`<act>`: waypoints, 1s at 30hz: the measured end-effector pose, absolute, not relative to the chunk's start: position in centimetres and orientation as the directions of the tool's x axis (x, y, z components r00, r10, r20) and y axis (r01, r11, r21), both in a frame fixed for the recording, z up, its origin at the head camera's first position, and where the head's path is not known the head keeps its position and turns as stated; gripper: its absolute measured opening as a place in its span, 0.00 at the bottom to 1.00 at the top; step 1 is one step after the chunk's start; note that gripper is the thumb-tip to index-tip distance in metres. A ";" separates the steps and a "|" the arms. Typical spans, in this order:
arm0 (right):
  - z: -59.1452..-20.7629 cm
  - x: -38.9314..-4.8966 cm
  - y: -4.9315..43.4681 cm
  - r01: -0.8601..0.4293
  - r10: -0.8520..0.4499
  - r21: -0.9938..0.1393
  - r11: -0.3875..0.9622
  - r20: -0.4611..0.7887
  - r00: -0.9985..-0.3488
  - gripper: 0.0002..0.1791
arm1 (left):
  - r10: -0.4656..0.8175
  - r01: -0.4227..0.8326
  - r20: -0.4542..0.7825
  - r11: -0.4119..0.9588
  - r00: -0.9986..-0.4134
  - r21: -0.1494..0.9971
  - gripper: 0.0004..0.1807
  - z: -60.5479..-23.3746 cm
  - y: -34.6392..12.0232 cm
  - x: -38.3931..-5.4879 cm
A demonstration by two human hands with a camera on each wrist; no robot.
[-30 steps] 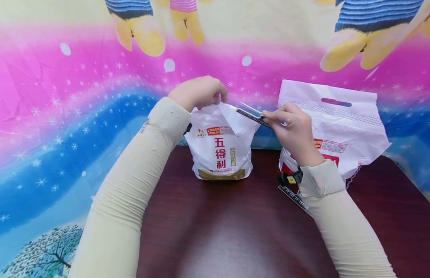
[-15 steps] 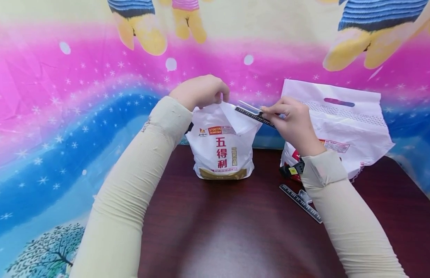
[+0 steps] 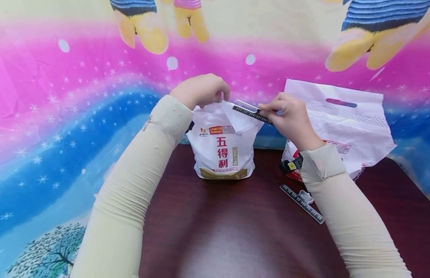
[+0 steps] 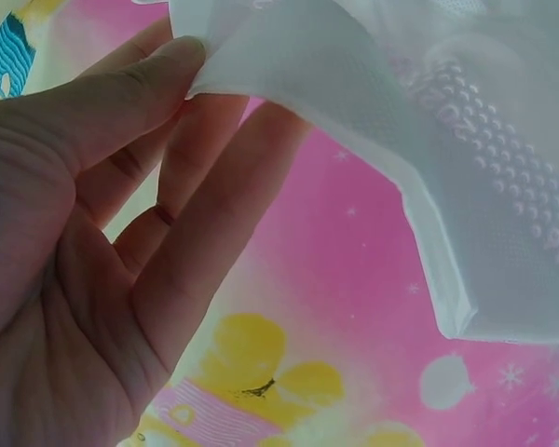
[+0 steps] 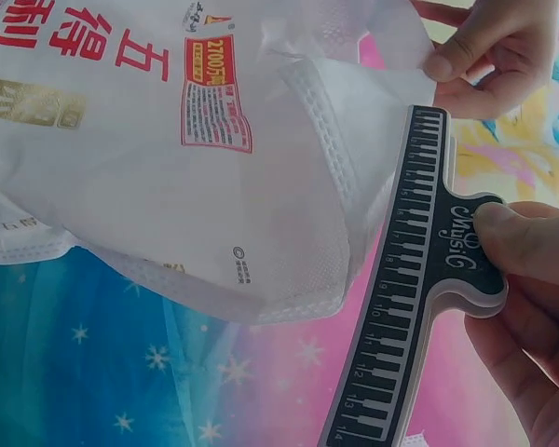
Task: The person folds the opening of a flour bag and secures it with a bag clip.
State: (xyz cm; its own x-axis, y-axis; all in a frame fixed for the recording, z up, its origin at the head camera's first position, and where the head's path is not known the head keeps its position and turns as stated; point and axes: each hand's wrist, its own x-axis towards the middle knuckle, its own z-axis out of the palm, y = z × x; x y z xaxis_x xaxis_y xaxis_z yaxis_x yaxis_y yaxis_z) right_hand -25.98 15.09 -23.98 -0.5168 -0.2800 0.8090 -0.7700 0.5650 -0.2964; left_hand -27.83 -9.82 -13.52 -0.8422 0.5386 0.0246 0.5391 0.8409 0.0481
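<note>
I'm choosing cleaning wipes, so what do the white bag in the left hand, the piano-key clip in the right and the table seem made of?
White bag: probably thin plastic or coated fabric, soft sheen, creased, corner folded.
Piano-key clip: probably rigid plastic, smooth, straight-edged, printed; metal isn't ruled out.
Table: wood or wood-look laminate, glossy, with faint grain and a bright reflection.

bag [image 3: 228,152]: mostly under left fingers [image 4: 210,228]
clip [image 5: 396,279]: in right fingers [image 5: 508,358]
other bag [image 3: 343,123]: right of those
loose clip [image 3: 301,204]: table [image 3: 218,231], below 'em

Cream ribbed sleeves [image 3: 115,197] | wide cuffs [image 3: 174,117] | black right-wrist band [image 3: 284,167], yellow patch [image 3: 292,166]
</note>
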 end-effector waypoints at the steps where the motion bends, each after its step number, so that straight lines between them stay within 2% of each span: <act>1: -23.9 -26.0 15.1 -0.768 -0.281 -0.300 0.566 0.805 -0.522 0.09 | 0.538 0.538 0.023 0.841 -0.843 0.049 0.16 -13.5 -9.8 -27.8; 16: -23.6 -26.6 13.7 -0.753 -0.282 -0.314 0.578 0.790 -0.545 0.10 | 0.546 0.547 0.013 0.837 -0.837 0.035 0.19 -13.4 -10.0 -27.8; 30: -24.3 -27.5 12.5 -0.766 -0.265 -0.291 0.574 0.818 -0.510 0.08 | 0.558 0.558 0.021 0.828 -0.829 0.051 0.19 -13.5 -10.3 -28.1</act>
